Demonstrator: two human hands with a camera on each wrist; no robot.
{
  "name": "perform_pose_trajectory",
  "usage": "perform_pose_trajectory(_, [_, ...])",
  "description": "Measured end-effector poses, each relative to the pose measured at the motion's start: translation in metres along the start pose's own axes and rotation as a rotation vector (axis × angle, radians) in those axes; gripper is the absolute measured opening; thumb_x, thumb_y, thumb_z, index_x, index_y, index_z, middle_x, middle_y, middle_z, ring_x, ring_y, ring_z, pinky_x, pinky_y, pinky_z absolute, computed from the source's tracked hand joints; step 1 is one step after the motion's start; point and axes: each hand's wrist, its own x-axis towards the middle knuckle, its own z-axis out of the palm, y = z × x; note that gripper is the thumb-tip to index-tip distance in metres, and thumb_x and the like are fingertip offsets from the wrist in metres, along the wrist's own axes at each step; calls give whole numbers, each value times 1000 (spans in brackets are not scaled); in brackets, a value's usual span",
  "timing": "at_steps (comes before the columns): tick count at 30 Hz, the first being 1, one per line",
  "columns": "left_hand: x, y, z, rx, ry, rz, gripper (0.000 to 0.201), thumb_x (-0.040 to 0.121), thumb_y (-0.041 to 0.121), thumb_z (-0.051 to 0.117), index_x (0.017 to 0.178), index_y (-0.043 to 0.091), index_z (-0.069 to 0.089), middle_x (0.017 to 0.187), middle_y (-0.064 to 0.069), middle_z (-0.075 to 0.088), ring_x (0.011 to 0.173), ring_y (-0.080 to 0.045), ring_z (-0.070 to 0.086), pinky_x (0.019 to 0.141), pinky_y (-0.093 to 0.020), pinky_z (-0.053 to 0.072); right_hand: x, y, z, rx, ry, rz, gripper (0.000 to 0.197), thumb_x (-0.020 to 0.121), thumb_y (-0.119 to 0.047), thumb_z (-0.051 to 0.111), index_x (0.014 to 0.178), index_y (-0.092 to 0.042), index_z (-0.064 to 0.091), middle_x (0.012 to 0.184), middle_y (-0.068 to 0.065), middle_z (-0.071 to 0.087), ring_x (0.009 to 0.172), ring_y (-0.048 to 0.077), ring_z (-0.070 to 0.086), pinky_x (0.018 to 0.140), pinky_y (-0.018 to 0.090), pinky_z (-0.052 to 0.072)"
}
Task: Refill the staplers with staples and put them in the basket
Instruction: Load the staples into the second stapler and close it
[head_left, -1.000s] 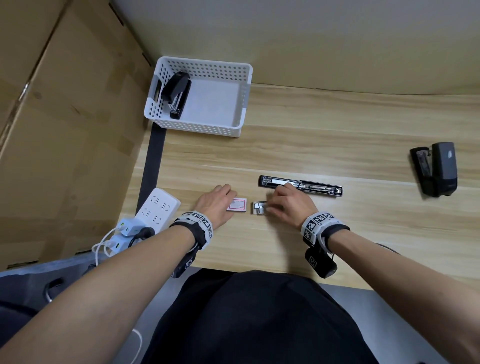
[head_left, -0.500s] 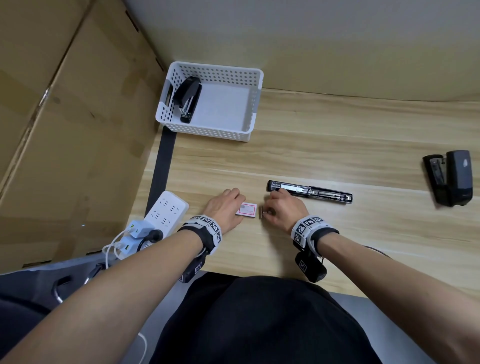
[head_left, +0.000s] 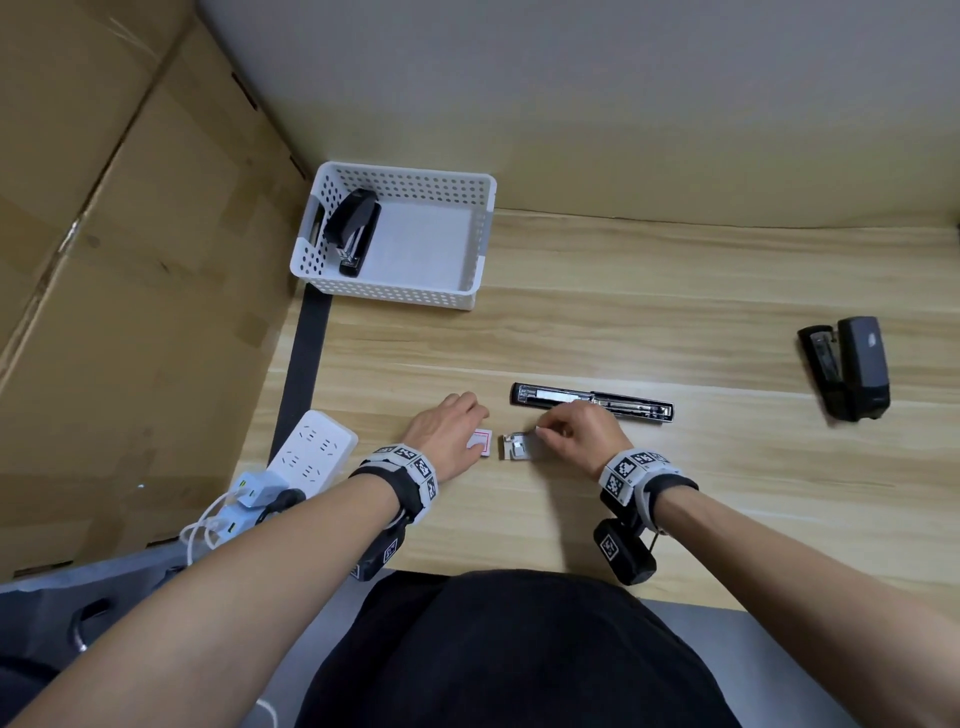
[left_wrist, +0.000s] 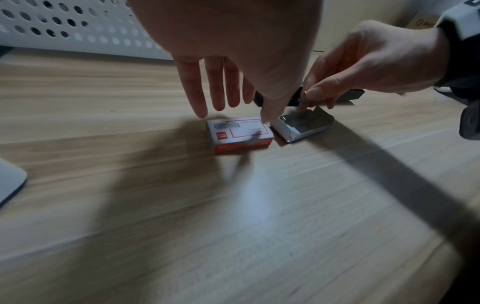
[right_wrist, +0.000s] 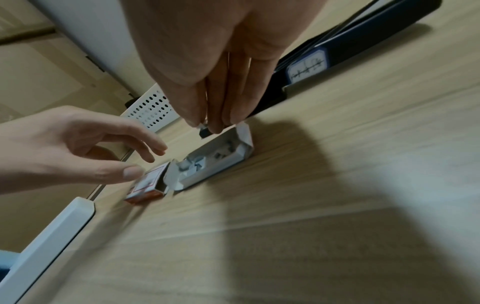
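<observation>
Since half a second ago my right hand (head_left: 576, 434) has lifted off the inner tray (head_left: 516, 447), which now lies uncovered on the table (head_left: 675, 519); nothing else has shifted. At far left I see a white power strip (head_left: 311, 449) with plugged-in chargers, smooth plastic, and beyond it the white perforated basket (head_left: 395, 299) holding one black stapler (head_left: 353, 228) against its left wall. My left hand (head_left: 447, 431) hovers palm down over the staple box (left_wrist: 240, 134), fingers (left_wrist: 193, 88) straight and loosely spread, the thumb tip at the box's far right corner; whether it touches I cannot tell. That small cardboard box is white with a red frame and a red side band; its print is too blurred for me to read. Just right of it sits the grey cardboard tray with a few staple pieces inside. My right hand pinches a short strip of staples (right_wrist: 203, 130) between thumb and fingertips, just above the tray's far end. Behind it the long black stapler (head_left: 592, 402) lies opened flat, metal channel up, with a small white label whose marks I cannot read. Far right, well apart, a chunky black stapler (head_left: 847, 369) lies on the wood-grain table.
</observation>
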Motion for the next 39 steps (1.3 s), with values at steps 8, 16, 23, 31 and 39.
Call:
perform_pose_trajectory(8, [15,28,-7,-63,32,88,37,94,37,52,127,19,54,125,4,51,119,-15,45,80,-36,51,-10,18,-6,203,105,145,13,86,-30,68,92,-23,78,89,-7,76,82,10,68,81,29,53])
perform_pose_trajectory(16, [32,52,-10,-80,47,138,34,95,36,48,125,23,56,122,7,54,117,-12,46,79,-34,50,-12,38,-12,212,33,244,13,92,-22,63,92,-20,76,86,-5,74,85,14,66,79,28,48])
perform_pose_trajectory(23, [39,63,-3,-102,20,128,31,96,35,48,123,22,57,119,7,55,118,-12,46,79,-33,48,-30,57,-12,63,8,297,12,89,-25,65,95,-22,75,94,-3,75,91,17,66,80,27,50])
perform_pose_trajectory(31, [46,80,2,-81,24,145,26,96,33,49,117,24,61,114,8,58,115,-14,50,78,-33,47,-48,72,-18,64,122,261,17,93,-28,56,94,-23,71,95,-3,73,88,20,64,74,29,46])
perform_pose_trajectory(39, [67,131,15,77,-11,182,31,95,43,48,113,23,63,109,4,58,109,-19,51,68,-34,43,-74,109,-34,41,144,326,17,92,-32,55,95,-24,70,93,-1,72,88,23,64,68,29,44])
